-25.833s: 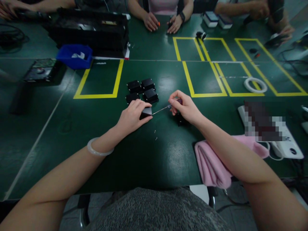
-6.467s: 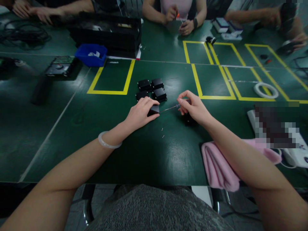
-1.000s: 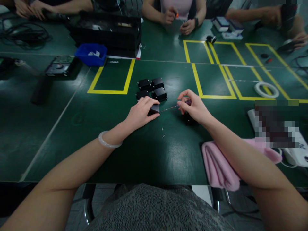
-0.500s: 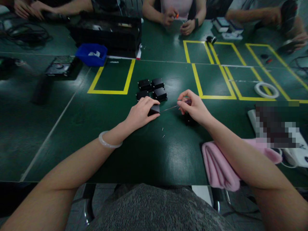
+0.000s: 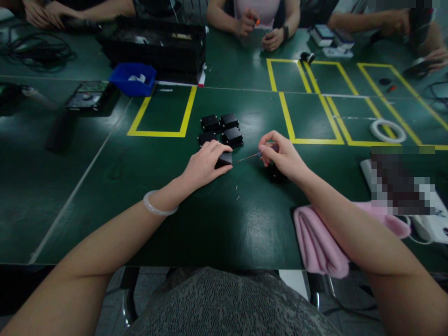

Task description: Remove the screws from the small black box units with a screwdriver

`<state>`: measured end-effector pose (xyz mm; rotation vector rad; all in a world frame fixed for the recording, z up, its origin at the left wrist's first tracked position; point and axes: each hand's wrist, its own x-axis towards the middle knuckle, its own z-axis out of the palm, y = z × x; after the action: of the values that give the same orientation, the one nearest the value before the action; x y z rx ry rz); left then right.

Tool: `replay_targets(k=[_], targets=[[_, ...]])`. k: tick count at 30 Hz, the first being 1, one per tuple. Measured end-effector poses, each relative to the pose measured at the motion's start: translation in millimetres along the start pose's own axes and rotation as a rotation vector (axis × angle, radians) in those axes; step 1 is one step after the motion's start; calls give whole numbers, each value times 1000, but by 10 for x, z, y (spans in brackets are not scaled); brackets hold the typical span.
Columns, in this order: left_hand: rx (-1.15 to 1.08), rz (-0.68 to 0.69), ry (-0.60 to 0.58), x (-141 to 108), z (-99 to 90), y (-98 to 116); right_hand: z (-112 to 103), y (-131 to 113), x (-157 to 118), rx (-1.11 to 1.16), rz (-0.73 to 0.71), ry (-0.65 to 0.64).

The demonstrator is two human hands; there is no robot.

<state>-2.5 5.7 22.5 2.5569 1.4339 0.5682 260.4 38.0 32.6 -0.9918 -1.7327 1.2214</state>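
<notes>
My left hand (image 5: pixel 209 162) grips a small black box (image 5: pixel 224 160) on the green table, thumb on its near side and fingers over the far side. In my right hand (image 5: pixel 280 153) is a screwdriver (image 5: pixel 249 157), pinched by its handle. Its thin shaft points left, and the tip meets the box's right end. Two small screws (image 5: pixel 237 192) lie on the table just nearer to me. Beyond my left hand, several similar black boxes (image 5: pixel 231 135) stand grouped together. Something dark (image 5: pixel 275 174), mostly hidden, lies under my right hand.
A pink cloth (image 5: pixel 318 242) lies under my right forearm, with a white power strip (image 5: pixel 437 219) beside it. Further off are a blue bin (image 5: pixel 133 80), a large black case (image 5: pixel 157 51), a tape roll (image 5: pixel 388 130) and yellow-taped outlines. Co-workers' hands (image 5: pixel 273 40) are across the table.
The screwdriver's handle looks slightly turned in my right hand. Both hands, the box and the screws stay where they were.
</notes>
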Motion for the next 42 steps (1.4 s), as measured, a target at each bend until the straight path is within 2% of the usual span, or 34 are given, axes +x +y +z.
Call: replay_targets(k=[4, 10, 21, 30, 36, 42], targets=[[1, 6, 1, -2, -1, 0, -4, -6, -3, -36, 39, -9], [3, 0, -1, 0, 0, 4, -15, 20, 9, -11, -14, -19], [7, -3, -3, 0, -2, 4, -11, -17, -2, -34, 22, -25], [3, -5, -1, -4, -3, 7, -11, 2, 7, -45, -16, -14], [-7, -4, 0, 0, -9, 14, -9, -15, -5, -63, 46, -22], [-6, -9, -8, 1, -9, 12, -8, -4, 3, -27, 2, -8]])
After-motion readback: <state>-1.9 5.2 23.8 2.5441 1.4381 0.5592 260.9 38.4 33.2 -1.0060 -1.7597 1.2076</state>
